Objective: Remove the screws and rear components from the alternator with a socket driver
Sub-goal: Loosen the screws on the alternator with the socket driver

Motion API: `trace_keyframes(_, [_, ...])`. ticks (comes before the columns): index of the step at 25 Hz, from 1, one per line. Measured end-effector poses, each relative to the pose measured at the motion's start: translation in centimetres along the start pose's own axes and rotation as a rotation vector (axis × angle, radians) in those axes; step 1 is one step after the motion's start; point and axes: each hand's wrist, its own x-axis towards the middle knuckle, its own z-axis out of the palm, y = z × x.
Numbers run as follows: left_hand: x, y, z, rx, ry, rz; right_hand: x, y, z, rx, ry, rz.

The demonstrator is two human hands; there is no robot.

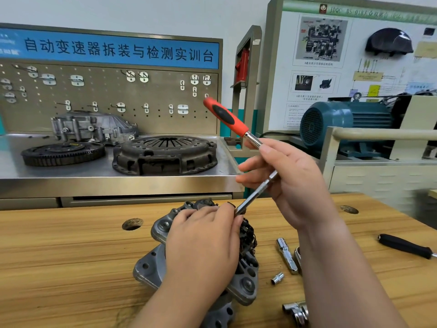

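At 6 o'clock on bench: alternator, heavy cast lump, I reckon it stays put. My left hand grips its top. Right hand pinches socket driver shaft, tip at alternator's 1 o'clock. Rubber handle is the better hold for torque.

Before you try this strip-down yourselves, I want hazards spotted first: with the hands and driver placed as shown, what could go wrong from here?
1. The right hand holds the socket driver by its metal shaft, not the red handle, and tilted; the tip may slip onto the fingers of the left hand beside it.
2. Only the left hand holds the alternator on the wooden bench; it could rock.
3. The small loose socket nearby might roll away.
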Motion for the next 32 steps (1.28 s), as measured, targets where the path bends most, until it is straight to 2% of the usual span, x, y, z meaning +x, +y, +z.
trace_keyframes(2, [0.0,-0.1,0.0,0.004,0.001,0.008,-0.2,0.0,-0.2,0.202,-0.109,0.003])
trace_keyframes(4, [0.1,-0.2,0.0,0.012,0.002,0.012,-0.1,0.3,-0.2,0.163,-0.045,0.003])
trace_keyframes(7, [0.2,0.0,0.0,0.026,-0.011,-0.001,0.2,0.7,0.6,-0.255,0.248,-0.025])
trace_keyframes(9, [0.2,0.1,0.1,0.020,-0.006,-0.004,0.3,0.6,0.8,-0.422,0.336,-0.043])
trace_keyframes(10, [0.1,0.0,0.1,0.015,-0.001,-0.005,0.3,0.6,0.7,-0.372,0.297,-0.045])
trace_keyframes(13, [0.0,0.0,0.1,-0.002,0.015,0.000,0.0,-0.2,0.4,0.133,-0.049,0.006])
trace_keyframes(14, [0.0,0.0,0.1,-0.002,0.017,0.003,0.0,-0.3,0.3,0.235,-0.130,0.007])
trace_keyframes(15, [0.0,0.0,0.1,0.001,0.015,0.004,0.0,-0.2,0.3,0.264,-0.154,0.001])
trace_keyframes(16, [0.0,0.0,0.1,0.006,0.010,0.003,0.1,0.0,0.4,0.239,-0.106,-0.002])
trace_keyframes(18, [0.1,0.0,0.1,0.020,-0.006,-0.006,0.1,0.5,0.7,0.004,0.121,-0.023])
trace_keyframes(20, [0.1,0.1,0.1,0.029,-0.018,-0.017,0.2,0.9,0.7,-0.542,0.358,-0.106])
trace_keyframes(21, [0.1,0.1,0.1,0.028,-0.017,-0.019,0.2,0.9,0.7,-0.708,0.402,-0.136])
trace_keyframes(22, [0.1,0.1,0.2,0.026,-0.015,-0.021,0.2,0.9,0.6,-0.723,0.398,-0.147])
trace_keyframes(23, [0.1,0.1,0.2,0.025,-0.010,-0.022,0.3,0.9,0.5,-0.597,0.336,-0.147])
trace_keyframes(26, [0.0,0.1,0.2,0.019,0.009,-0.015,0.1,0.3,0.1,0.031,0.009,-0.048])
trace_keyframes(27, [0.0,0.1,0.2,0.016,0.005,-0.010,0.1,0.3,-0.1,0.162,-0.054,-0.034])
trace_keyframes(28, [0.0,0.0,0.2,0.017,0.003,-0.006,0.0,0.4,-0.1,0.189,-0.070,-0.028])
trace_keyframes(29, [0.0,0.0,0.2,0.022,0.005,-0.001,-0.1,0.6,-0.1,0.118,-0.028,-0.039])
trace_keyframes(30, [0.0,0.0,0.2,0.030,0.007,-0.001,0.0,0.9,-0.1,-0.059,0.059,-0.067])
trace_keyframes(32, [0.0,0.1,0.2,0.039,0.003,-0.009,0.2,0.9,0.0,-0.614,0.284,-0.105])
